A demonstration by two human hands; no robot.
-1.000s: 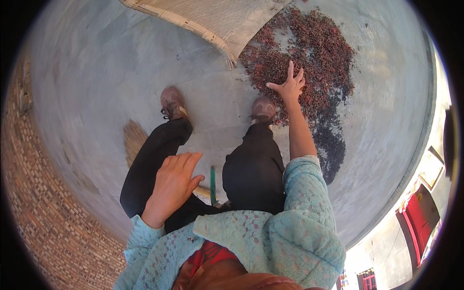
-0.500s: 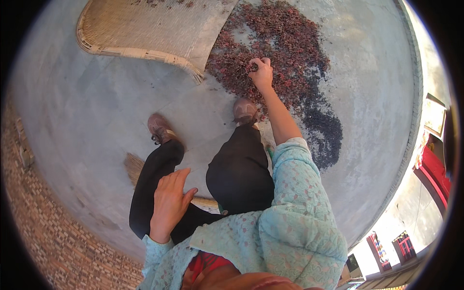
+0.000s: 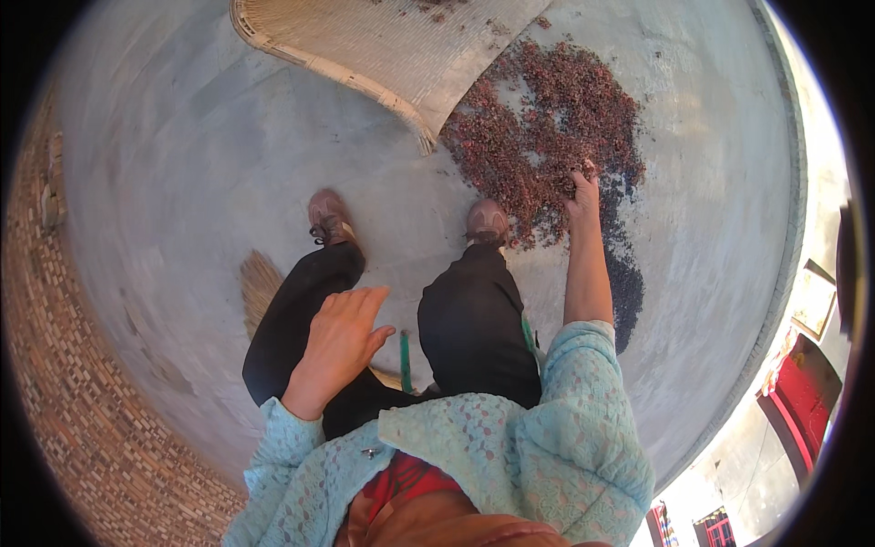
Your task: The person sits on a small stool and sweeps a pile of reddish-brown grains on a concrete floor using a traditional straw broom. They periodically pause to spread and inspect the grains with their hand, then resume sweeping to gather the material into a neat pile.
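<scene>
On the concrete floor lies a heap of small reddish-brown dried husks [image 3: 583, 100], with a strip of tiny black seeds [image 3: 624, 283] trailing from its right side toward me. My right hand [image 3: 583, 193] reaches down to the heap's near right edge. Its thumb and fingers are curled together around a few husks, though the fingertips partly blend into the heap. Over my left thigh hovers my left hand [image 3: 342, 339], back up, fingers stretched and thumb apart, holding nothing.
A large woven tray [image 3: 392, 46], with some husks on it, lies beyond my feet beside the heap. A straw broom [image 3: 261, 287] rests by my left leg. A green post [image 3: 406, 360] shows between my legs. A brick surface [image 3: 118, 438] borders the left.
My right hand has moved right and toward me, from the heap's middle to its near right edge. The whole view has shifted. My left hand stays open over the thigh.
</scene>
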